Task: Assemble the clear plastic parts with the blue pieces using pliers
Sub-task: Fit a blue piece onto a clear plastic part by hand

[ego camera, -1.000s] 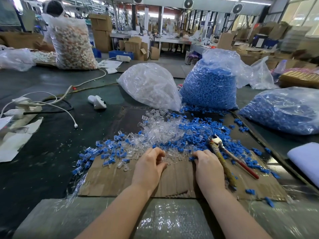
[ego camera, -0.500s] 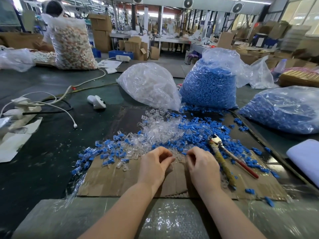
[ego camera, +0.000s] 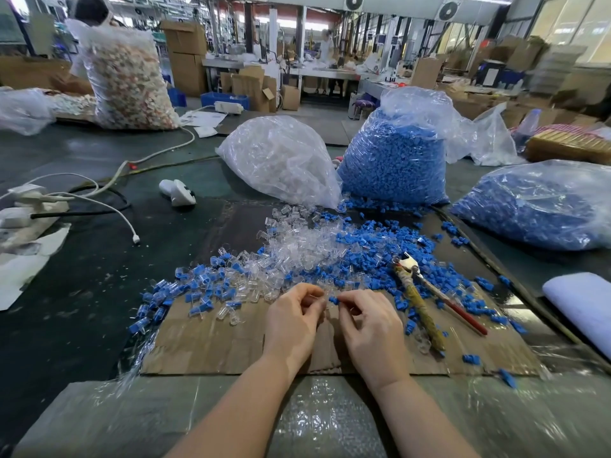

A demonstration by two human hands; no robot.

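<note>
While pliers (ego camera: 417,300) lie right | right hand (ego camera: 370,328) pinches blue piece (ego camera: 333,300)

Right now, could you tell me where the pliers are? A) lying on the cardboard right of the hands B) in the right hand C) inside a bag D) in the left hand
A: the pliers lie on the cardboard, untouched by either hand.

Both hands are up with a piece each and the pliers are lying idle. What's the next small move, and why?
Probably push the blue piece pinched by the right hand into the clear part the left hand seems to hold: they nearly meet. The pliers lie untouched on the cardboard.
</note>
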